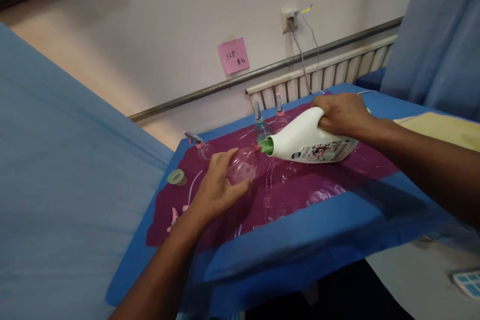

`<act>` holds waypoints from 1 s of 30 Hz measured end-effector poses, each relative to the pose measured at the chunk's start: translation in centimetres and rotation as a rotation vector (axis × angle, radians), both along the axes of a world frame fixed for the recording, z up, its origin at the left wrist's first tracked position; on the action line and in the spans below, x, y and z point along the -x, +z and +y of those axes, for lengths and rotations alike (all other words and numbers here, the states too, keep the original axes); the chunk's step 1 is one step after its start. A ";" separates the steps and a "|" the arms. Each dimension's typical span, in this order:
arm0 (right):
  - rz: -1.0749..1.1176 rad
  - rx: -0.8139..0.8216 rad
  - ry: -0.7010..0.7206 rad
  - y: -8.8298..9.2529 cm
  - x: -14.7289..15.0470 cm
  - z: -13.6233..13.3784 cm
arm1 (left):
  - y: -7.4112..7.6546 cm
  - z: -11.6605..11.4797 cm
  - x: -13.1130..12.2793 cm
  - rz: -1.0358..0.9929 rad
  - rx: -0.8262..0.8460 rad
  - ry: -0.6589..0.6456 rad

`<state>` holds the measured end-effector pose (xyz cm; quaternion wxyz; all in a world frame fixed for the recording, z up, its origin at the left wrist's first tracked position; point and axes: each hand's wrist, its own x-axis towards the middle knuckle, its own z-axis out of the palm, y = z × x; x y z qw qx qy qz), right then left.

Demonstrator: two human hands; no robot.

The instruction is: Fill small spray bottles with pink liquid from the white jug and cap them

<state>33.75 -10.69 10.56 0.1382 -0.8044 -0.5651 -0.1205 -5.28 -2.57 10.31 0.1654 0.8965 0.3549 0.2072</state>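
My right hand point(343, 114) grips a large white detergent bottle point(309, 140) tipped on its side, its green spout point(267, 146) against the mouth of a small clear bottle point(243, 164). My left hand point(217, 185) is wrapped round that clear bottle, holding it tilted on the glossy purple sheet point(300, 187). Both hands are closed on their bottles.
Two clear spray bottles point(259, 127) stand behind the spout, and a third point(202, 147) is at the far left. A green cap point(176, 177) and a loose pink sprayer with tube point(180, 207) lie left of my hand. Blue cloth point(285, 250) covers the table; a radiator point(330, 75) runs along the wall.
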 end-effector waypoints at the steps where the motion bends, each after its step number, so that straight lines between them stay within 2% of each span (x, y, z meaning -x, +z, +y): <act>1: 0.001 0.007 0.004 0.0 0.1 0.0 | 0.0 0.1 0.0 0.016 -0.005 -0.002; 6: -0.012 0.019 0.015 0.0 0.4 0.1 | 0.8 0.2 0.3 0.110 -0.035 -0.011; 16: -0.038 0.055 0.038 0.7 1.0 0.0 | 3.7 0.2 0.1 0.379 -0.200 -0.080; 21: -0.037 0.075 0.049 0.8 1.4 0.1 | 5.2 -0.2 -0.4 0.499 -0.236 -0.071; 30: -0.011 0.096 0.067 1.0 1.8 0.2 | 6.0 0.0 -1.0 0.604 -0.274 -0.091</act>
